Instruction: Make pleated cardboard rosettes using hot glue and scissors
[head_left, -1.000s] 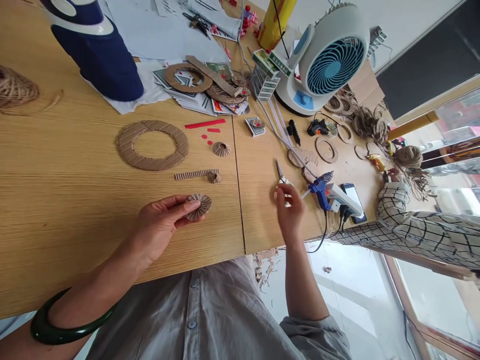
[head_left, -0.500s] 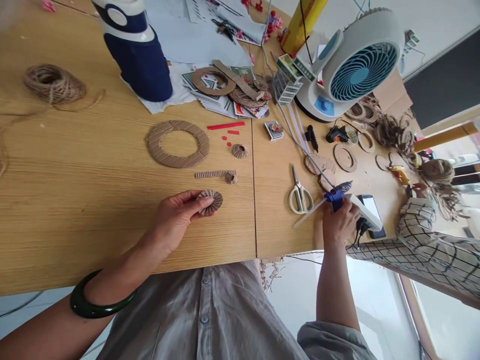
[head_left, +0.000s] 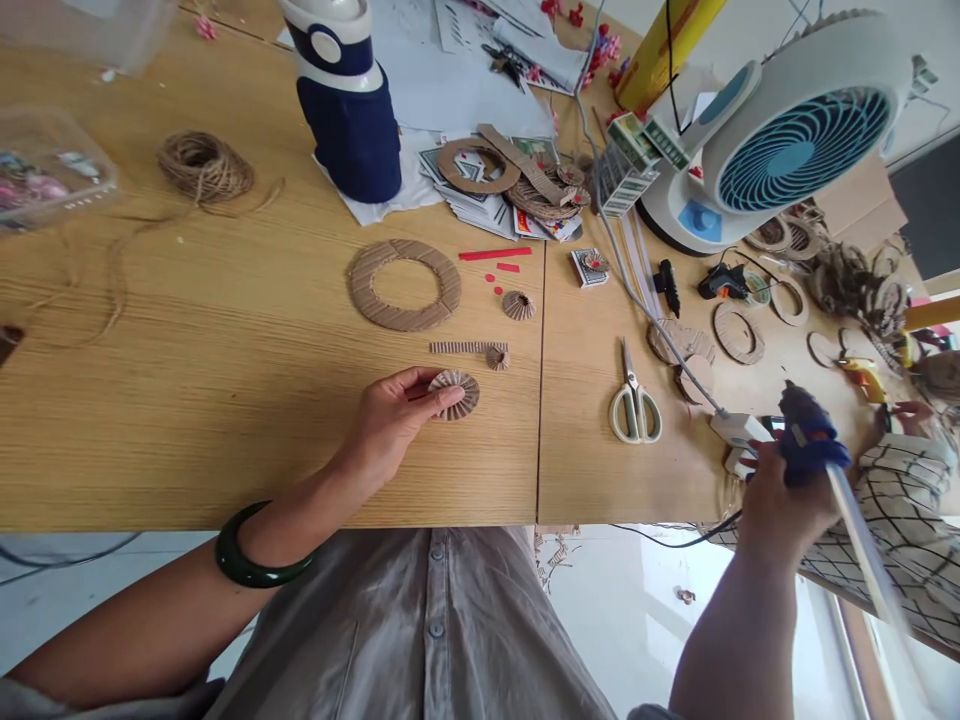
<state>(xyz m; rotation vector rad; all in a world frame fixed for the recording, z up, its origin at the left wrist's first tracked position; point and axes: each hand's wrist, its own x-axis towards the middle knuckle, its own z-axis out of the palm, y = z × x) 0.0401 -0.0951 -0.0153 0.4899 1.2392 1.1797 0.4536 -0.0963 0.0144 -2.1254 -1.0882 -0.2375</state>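
Note:
Pinched between thumb and fingers, a pleated cardboard disc [head_left: 457,396] is in my left hand [head_left: 394,415], just over the table. My right hand [head_left: 787,500] is wrapped round a blue glue gun [head_left: 808,435], raised at the right with a long glue stick trailing from it. Above the disc lie a corrugated strip [head_left: 457,347], a small pleated cone [head_left: 497,357] and another pleated cone [head_left: 518,305]. A cardboard ring [head_left: 403,285] lies flat further left. Red paper strips [head_left: 495,254] and dots are near it. White-handled scissors [head_left: 634,405] rest between my hands.
A blue bottle [head_left: 349,120], twine ball [head_left: 204,165] and plastic box [head_left: 52,175] stand at the back and left. A fan [head_left: 780,150] stands back right. A cable crosses to a white power strip [head_left: 739,430]. A person's checked sleeve [head_left: 904,490] is at far right.
My right hand has lifted the glue gun and moved it right, off the power strip, turning it. The disc in my left hand now faces up more. The view has shifted left.

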